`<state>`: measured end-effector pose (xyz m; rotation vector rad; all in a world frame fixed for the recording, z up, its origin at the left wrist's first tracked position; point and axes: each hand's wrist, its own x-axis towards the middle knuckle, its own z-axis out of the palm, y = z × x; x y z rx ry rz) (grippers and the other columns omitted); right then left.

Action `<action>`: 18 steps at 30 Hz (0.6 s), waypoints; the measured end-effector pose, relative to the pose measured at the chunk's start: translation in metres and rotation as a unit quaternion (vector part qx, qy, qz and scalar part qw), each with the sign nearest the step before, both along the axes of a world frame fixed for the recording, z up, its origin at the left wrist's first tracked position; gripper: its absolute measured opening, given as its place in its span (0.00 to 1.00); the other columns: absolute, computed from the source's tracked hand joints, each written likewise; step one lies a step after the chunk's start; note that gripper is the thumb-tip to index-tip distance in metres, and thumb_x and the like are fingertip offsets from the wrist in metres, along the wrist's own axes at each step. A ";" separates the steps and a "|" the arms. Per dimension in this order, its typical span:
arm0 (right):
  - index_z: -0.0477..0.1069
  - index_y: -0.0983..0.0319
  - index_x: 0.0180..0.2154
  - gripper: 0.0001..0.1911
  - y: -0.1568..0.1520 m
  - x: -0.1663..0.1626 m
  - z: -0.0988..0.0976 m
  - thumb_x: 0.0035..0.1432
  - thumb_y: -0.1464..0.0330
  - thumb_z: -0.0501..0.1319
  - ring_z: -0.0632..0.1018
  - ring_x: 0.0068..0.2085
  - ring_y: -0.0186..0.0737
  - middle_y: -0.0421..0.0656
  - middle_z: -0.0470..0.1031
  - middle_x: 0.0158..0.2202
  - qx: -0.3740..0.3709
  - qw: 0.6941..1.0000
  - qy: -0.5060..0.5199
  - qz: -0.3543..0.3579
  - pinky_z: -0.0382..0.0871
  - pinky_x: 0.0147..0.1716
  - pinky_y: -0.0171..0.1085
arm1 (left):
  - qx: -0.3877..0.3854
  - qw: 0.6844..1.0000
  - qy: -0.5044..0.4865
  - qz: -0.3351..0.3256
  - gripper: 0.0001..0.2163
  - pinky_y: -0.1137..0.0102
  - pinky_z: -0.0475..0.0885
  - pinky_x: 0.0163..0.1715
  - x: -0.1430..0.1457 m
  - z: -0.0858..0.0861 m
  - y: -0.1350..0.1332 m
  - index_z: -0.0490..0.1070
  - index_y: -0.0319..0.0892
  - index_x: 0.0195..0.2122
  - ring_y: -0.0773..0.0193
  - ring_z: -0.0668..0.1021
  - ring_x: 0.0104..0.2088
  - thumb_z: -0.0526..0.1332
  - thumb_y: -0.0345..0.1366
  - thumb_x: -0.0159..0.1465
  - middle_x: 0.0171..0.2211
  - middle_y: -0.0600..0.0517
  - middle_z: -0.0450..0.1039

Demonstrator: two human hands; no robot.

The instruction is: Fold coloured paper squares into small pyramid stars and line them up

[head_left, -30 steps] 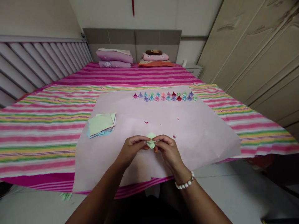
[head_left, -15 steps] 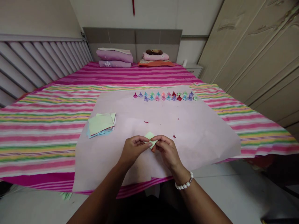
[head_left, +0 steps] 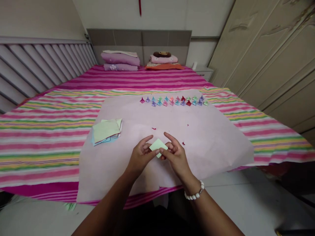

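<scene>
A small folded square of pale green paper (head_left: 158, 145) is pinched between both of my hands over a large pink paper sheet (head_left: 211, 137) spread on the bed. My left hand (head_left: 140, 155) grips its left side with thumb and fingers. My right hand (head_left: 173, 153), with a white bead bracelet at the wrist, grips the right side, its index finger raised. A stack of pale green and blue paper squares (head_left: 106, 131) lies to the left of my hands.
A row of several small coloured folded paper pieces (head_left: 173, 101) lines the far edge of the pink sheet. Tiny red scraps (head_left: 183, 143) lie near my hands. The striped bedspread (head_left: 44, 124) covers the bed; pillows (head_left: 120, 61) sit at the head. A wardrobe (head_left: 270, 55) stands right.
The green paper has been flattened from a puffed, pointed shape into a flat square, and both hands have shifted slightly forward, with the fingers lifted.
</scene>
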<state>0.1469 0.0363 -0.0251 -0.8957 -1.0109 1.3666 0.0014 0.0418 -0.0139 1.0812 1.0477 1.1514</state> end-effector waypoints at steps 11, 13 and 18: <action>0.49 0.62 0.66 0.41 0.000 0.004 -0.008 0.56 0.61 0.63 0.77 0.23 0.37 0.35 0.75 0.21 0.004 1.000 -0.006 0.024 0.71 0.26 0.37 | -0.011 0.996 0.083 0.008 0.30 0.69 0.70 0.30 -0.010 0.011 0.003 0.65 0.37 0.58 0.64 0.76 0.26 0.65 0.40 0.55 0.22 0.55 0.75; 0.46 0.62 0.67 0.42 -0.001 0.004 -0.007 0.57 0.60 0.62 0.77 0.23 0.38 0.36 0.76 0.21 0.005 1.000 -0.012 0.021 0.71 0.26 0.37 | 0.007 0.996 0.090 0.012 0.25 0.70 0.70 0.30 -0.010 0.011 0.002 0.69 0.38 0.55 0.65 0.76 0.26 0.64 0.41 0.56 0.24 0.54 0.75; 0.55 0.60 0.63 0.34 -0.003 0.004 -0.003 0.58 0.62 0.62 0.76 0.24 0.37 0.35 0.74 0.21 0.037 0.998 -0.043 -0.006 0.71 0.28 0.37 | 0.067 0.991 0.111 -0.018 0.09 0.72 0.66 0.27 -0.011 0.006 0.003 0.79 0.42 0.34 0.67 0.72 0.26 0.66 0.39 0.54 0.24 0.53 0.74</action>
